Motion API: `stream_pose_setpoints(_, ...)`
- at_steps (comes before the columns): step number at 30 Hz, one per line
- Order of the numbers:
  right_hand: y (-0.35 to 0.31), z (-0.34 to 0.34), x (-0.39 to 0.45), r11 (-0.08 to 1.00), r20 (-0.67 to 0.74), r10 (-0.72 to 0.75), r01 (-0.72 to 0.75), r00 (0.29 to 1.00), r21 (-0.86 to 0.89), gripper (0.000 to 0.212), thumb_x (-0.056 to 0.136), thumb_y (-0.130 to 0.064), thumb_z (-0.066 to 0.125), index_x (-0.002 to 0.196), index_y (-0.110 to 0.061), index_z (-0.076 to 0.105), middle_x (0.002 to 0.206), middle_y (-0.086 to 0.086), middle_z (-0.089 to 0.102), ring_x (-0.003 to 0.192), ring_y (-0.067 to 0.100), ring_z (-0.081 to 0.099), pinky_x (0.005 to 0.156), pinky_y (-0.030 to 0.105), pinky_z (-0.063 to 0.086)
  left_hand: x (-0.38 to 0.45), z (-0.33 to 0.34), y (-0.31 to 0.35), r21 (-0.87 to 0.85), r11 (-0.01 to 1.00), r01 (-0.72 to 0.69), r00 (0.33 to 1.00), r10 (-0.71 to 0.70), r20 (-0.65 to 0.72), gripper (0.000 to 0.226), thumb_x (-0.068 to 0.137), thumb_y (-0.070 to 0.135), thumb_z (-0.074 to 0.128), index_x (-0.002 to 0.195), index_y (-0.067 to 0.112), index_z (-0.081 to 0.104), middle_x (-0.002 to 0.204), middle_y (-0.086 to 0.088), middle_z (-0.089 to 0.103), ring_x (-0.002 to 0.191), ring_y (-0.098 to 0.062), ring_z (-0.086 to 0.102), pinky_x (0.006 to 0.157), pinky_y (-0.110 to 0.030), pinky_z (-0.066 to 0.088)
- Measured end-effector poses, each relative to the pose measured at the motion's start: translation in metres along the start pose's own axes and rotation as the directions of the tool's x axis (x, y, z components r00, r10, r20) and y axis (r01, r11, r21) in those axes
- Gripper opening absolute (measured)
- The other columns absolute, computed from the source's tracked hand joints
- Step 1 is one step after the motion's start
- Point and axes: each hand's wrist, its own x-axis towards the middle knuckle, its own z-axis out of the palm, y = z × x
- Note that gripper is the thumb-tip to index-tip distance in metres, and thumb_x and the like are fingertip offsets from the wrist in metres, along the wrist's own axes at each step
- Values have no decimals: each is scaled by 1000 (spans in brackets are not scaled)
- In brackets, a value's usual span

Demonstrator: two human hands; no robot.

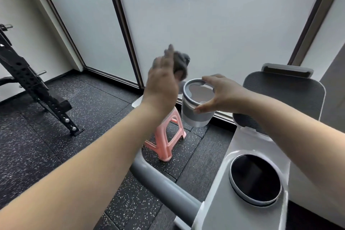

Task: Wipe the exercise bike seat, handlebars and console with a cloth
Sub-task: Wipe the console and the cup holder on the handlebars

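My left hand (pixel 162 80) is raised, its back toward me and blurred, holding a crumpled grey cloth (pixel 181 65) that shows past the fingers. My right hand (pixel 222 95) grips the rim of a grey and white round container (pixel 196 115) between thumb and fingers and holds it in the air above a pink stool. The cloth hangs just above and left of the container's opening. The exercise bike is at the lower right: a white console with a round black display (pixel 255 179), a grey handlebar (pixel 162 185) and a black mesh seat back (pixel 283 95).
The pink plastic stool (pixel 168 136) stands on the speckled black rubber floor under the container. A black weight rack (pixel 33 84) is at the left. Frosted glass panels (pixel 224 24) with dark frames close off the far side.
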Motion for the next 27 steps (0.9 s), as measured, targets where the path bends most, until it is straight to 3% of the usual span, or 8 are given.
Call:
stream_pose_setpoints(3,0,0,0,1000,0,-9,9,1000,-18,106,55,-52,82,142,-15,35,146,5,38,133,18,38,107,21,25,20,20,7,15,997,77,995,-78,55,72,90,38,53,149,20,14,130,-19,49,118,-37,46,98,-43,36)
stream_pose_setpoints(6,-1,-2,-1,1000,4,-15,15,1000,-13,103,55,-52,83,140,-14,39,143,6,40,130,20,41,106,23,28,9,18,-2,82,995,57,997,-60,37,62,92,30,51,147,20,22,124,-19,53,112,-37,50,94,-41,38)
stream_pose_setpoints(11,0,-3,-2,999,11,-25,25,1000,25,103,55,-50,83,140,-13,39,143,5,40,130,20,41,107,24,28,-14,-7,-26,-20,995,101,991,-99,87,18,94,17,46,107,26,55,105,2,63,97,-25,59,76,-22,36)
stream_pose_setpoints(14,0,-2,-1,999,12,-27,27,1000,20,105,54,-51,83,141,-13,37,143,5,40,130,20,41,108,24,29,0,-5,-14,-157,986,-64,998,59,-33,39,93,19,51,131,24,45,111,3,54,106,-15,51,92,-18,33)
stream_pose_setpoints(17,2,-2,0,1000,8,-27,27,1000,12,108,53,-52,83,142,-13,36,145,6,39,132,19,39,108,23,27,25,19,8,109,985,-132,989,123,87,57,91,32,50,144,22,33,126,-16,48,111,-35,51,96,-41,42)
stream_pose_setpoints(20,4,-1,2,999,-3,-34,34,999,14,107,53,-51,84,141,-13,37,144,5,40,131,19,40,105,21,27,43,22,19,335,938,-89,996,76,53,35,90,34,53,122,21,55,114,-15,53,92,-38,59,78,-38,46)
stream_pose_setpoints(24,4,-1,2,999,-6,-41,41,999,23,109,52,-52,84,142,-13,37,143,5,40,130,19,41,105,21,29,67,2,25,215,971,-104,964,46,260,18,87,40,58,89,23,62,82,1,58,84,-21,56,70,-23,35)
stream_pose_setpoints(27,4,-2,1,999,-1,-36,36,999,22,108,53,-52,84,141,-13,37,144,6,39,131,19,40,106,21,27,79,-4,17,55,998,33,954,-48,295,38,88,48,52,86,14,66,79,-3,65,80,-24,61,70,-28,45)
